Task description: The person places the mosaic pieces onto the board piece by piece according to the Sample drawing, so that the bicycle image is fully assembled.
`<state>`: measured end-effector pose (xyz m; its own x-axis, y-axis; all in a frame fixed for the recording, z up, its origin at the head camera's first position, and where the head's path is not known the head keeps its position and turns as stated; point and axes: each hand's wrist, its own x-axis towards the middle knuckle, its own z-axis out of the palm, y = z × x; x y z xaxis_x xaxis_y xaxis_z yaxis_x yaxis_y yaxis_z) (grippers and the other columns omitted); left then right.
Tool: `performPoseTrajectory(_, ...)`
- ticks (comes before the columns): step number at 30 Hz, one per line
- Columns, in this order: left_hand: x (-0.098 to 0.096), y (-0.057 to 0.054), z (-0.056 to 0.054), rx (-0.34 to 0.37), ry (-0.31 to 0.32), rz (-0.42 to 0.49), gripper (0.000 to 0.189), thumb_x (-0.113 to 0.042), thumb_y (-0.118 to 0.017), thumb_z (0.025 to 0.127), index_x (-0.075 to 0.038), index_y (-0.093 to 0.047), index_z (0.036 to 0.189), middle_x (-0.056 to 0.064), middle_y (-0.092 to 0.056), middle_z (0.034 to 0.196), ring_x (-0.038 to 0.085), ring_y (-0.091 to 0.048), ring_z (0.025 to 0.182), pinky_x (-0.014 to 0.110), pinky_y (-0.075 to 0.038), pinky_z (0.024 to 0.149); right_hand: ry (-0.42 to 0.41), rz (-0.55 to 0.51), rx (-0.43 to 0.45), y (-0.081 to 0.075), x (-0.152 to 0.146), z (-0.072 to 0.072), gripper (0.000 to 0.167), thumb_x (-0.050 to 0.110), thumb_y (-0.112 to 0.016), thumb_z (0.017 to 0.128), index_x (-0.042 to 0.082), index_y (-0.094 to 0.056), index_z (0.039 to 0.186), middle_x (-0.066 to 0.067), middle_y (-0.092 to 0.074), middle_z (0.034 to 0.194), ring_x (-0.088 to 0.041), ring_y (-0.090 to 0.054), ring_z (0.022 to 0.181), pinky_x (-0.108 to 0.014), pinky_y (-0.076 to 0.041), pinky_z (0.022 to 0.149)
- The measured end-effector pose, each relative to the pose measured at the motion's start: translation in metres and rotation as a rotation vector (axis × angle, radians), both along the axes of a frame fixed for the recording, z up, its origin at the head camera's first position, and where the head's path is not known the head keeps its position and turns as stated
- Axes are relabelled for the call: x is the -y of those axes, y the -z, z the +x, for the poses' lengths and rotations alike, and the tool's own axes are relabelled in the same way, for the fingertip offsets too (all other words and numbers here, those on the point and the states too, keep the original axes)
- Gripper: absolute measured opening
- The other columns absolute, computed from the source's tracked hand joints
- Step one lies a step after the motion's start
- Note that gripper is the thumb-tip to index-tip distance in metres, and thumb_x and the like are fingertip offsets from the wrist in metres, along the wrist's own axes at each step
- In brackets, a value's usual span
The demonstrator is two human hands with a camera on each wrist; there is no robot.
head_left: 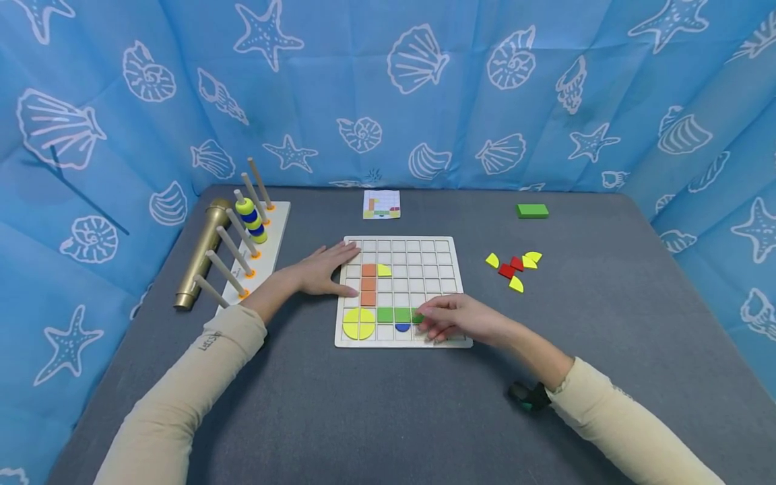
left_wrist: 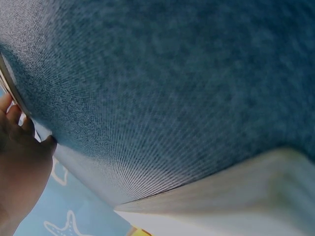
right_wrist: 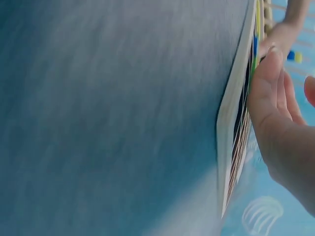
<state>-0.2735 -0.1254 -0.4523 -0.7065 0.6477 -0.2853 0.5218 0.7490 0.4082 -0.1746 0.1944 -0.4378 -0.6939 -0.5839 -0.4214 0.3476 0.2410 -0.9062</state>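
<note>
A white gridded board (head_left: 445,259) lies on the table. My left hand (head_left: 318,271) rests at the board's left edge, fingers spread over its border. On the board are orange squares (head_left: 368,284) in a column, a yellow quarter-circle (head_left: 384,271), a yellow circle of quarter pieces (head_left: 359,323), green squares (head_left: 394,314) in a row and a blue half-round piece (head_left: 403,327). My right hand (head_left: 457,316) is over the row's right end, fingertips touching the last green square (head_left: 417,316), partly hidden. In the right wrist view its thumb (right_wrist: 310,91) stands apart from the fingers.
Behind the board lies a pattern card (head_left: 381,205). Loose yellow quarter-circles (head_left: 516,284) and red pieces (head_left: 506,271) lie to the right, a green block (head_left: 532,211) farther back. A peg rack (head_left: 275,229) with beads and a gold-coloured tube (head_left: 203,259) stand left.
</note>
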Motion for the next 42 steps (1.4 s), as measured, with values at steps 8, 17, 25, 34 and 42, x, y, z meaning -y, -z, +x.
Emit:
performPoseTrajectory(8, -0.002, 0.001, -0.001, -0.012, -0.003, -0.022, 0.098, -0.061, -0.061, 0.085, -0.011, -0.014, 0.154, 0.008, -0.007, 0.159, 0.025, 0.0, 0.144, 0.051, -0.002, 0.113, 0.114, -0.071, 0.103, -0.005, -0.044, -0.012, 0.05, 0.022, -0.051, 0.101, -0.014, -0.042, 0.134, -0.015, -0.066, 0.107, -0.017, -0.064, 0.085, -0.035, -0.052, 0.086)
performPoseTrajectory(17, -0.003, -0.001, 0.001, -0.009, -0.01, -0.023, 0.098, -0.06, -0.062, 0.084, -0.011, -0.014, 0.154, 0.008, -0.007, 0.159, 0.025, -0.001, 0.144, 0.051, -0.002, 0.113, 0.299, -0.097, 0.072, -0.014, -0.092, -0.023, 0.049, 0.026, -0.051, 0.101, -0.009, -0.044, 0.134, -0.012, -0.066, 0.106, -0.019, -0.065, 0.095, -0.034, -0.05, 0.089)
performPoseTrajectory(25, -0.003, -0.001, 0.001, -0.007, -0.007, -0.018, 0.098, -0.06, -0.063, 0.084, -0.01, -0.015, 0.154, 0.009, -0.008, 0.159, 0.026, -0.001, 0.144, 0.051, -0.003, 0.113, 0.396, -0.195, 0.111, -0.017, -0.13, -0.03, 0.026, 0.022, -0.05, 0.101, 0.007, -0.064, 0.116, -0.009, -0.068, 0.103, -0.019, -0.066, 0.097, -0.032, -0.049, 0.09)
performPoseTrajectory(34, -0.002, -0.001, 0.001, -0.007, -0.008, -0.028, 0.098, -0.06, -0.062, 0.084, -0.011, -0.014, 0.154, 0.009, -0.007, 0.159, 0.026, -0.001, 0.144, 0.052, -0.004, 0.113, 0.428, 0.014, 0.018, -0.009, -0.157, -0.037, 0.063, 0.028, -0.051, 0.1, -0.009, -0.025, 0.145, -0.002, -0.066, 0.108, -0.008, -0.062, 0.098, -0.027, -0.049, 0.089)
performPoseTrajectory(42, -0.003, 0.0, 0.0, -0.004, -0.014, -0.032, 0.099, -0.062, -0.061, 0.084, -0.011, -0.014, 0.154, 0.008, -0.007, 0.159, 0.025, -0.001, 0.144, 0.052, -0.004, 0.113, 0.312, 0.328, -0.263, 0.003, -0.153, -0.037, 0.056, 0.025, -0.059, 0.097, -0.006, -0.041, 0.14, -0.026, -0.044, 0.137, -0.002, -0.058, 0.096, -0.023, -0.051, 0.082)
